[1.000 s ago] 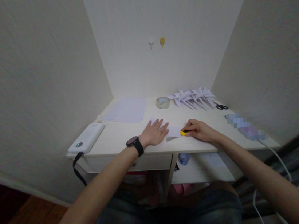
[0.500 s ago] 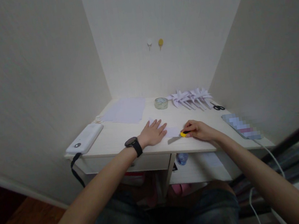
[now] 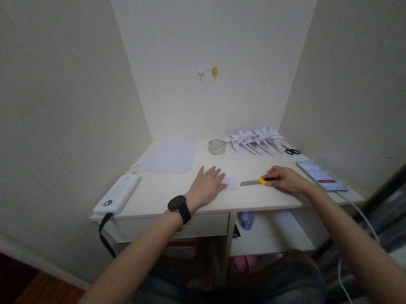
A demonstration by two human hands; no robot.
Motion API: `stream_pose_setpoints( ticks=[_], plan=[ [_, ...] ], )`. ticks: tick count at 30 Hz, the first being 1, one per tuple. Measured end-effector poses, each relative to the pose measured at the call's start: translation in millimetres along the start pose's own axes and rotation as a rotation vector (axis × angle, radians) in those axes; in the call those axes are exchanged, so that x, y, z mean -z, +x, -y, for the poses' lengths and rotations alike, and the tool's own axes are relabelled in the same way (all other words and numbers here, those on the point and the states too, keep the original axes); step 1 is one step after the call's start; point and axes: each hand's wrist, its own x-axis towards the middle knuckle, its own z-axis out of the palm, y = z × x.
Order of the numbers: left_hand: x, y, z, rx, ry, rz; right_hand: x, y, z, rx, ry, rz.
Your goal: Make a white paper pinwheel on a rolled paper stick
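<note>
My left hand [image 3: 206, 186] lies flat with spread fingers on a small piece of white paper [image 3: 231, 184], covering much of it. A black watch is on that wrist. My right hand [image 3: 281, 178] is closed around the yellow and black handle of a utility knife [image 3: 252, 183]. Its long grey blade is out and points left, apart from the paper's right edge. Both hands are at the front part of the white desk [image 3: 178, 187].
White paper sheets [image 3: 171, 156] lie at the back left, with a tape roll [image 3: 217, 146] beside them. Folded paper pinwheels [image 3: 256, 140] and black scissors [image 3: 292, 151] are at the back right. A white device [image 3: 119, 194] rests at left, a phone [image 3: 321, 176] at right.
My right hand has drawn the utility knife to the right, away from the paper, and the blade now lies level. My left hand stays on the paper. The view has tilted slightly.
</note>
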Motion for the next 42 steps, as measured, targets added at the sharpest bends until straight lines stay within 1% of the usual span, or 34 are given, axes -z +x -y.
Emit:
stream_pose_setpoints(
  ticks=[3,6,9,13,16,18,20,21,23,26,27,28,30,32,33,34,36,38,40,42],
  plan=[
    [11.2,-2,-5,-0.075,0.05,0.057,-2,-2,2,-0.056,-0.058,-0.057],
    [19.3,-1,-6,-0.095,0.065,0.148,-7,-4,8,-0.089,-0.105,-0.086],
    [22.3,2,-4,-0.117,0.08,0.194,-12,-6,10,-0.11,-0.16,-0.13],
    [20.1,3,-5,-0.181,0.154,0.179,-21,-9,5,-0.1,-0.241,-0.206],
    [20.0,1,-9,-0.222,0.193,0.145,-24,-10,3,-0.084,-0.269,-0.217],
    [24.8,1,-11,-0.214,0.203,0.122,-24,-11,5,-0.082,-0.281,-0.225],
    [34.2,1,-10,-0.169,0.187,0.085,-24,-11,6,-0.073,-0.292,-0.233],
    [40.1,1,-9,-0.128,0.161,0.048,-24,-11,7,-0.066,-0.297,-0.238],
    [52.4,2,-4,-0.052,0.042,-0.055,-25,-13,6,-0.063,-0.303,-0.253],
    [65.5,3,5,0.182,-0.218,-0.289,-26,-15,5,-0.055,-0.299,-0.287],
    [67.5,3,8,0.25,-0.306,-0.342,-26,-16,7,-0.039,-0.295,-0.312],
    [68.3,3,10,0.299,-0.387,-0.371,-25,-16,11,-0.018,-0.286,-0.349],
    [67.6,3,12,0.331,-0.529,-0.363,-19,-13,26,0.032,-0.237,-0.458],
    [66.0,3,10,0.307,-0.65,-0.307,-10,-6,53,0.082,-0.103,-0.555],
    [66.0,3,8,0.286,-0.702,-0.275,-4,-1,69,0.118,-0.02,-0.578],
    [66.9,3,6,0.263,-0.748,-0.248,2,4,86,0.149,0.061,-0.555],
    [71.6,4,0,0.219,-0.813,-0.205,13,17,119,0.187,0.229,-0.465],
    [79.1,4,-6,0.174,-0.857,-0.183,21,30,145,0.177,0.35,-0.401],
    [86.0,5,-10,0.15,-0.903,-0.183,25,41,161,0.155,0.439,-0.354],
    [88.8,4,-11,0.177,-0.965,-0.212,28,48,168,0.111,0.55,-0.356]
  ],
)
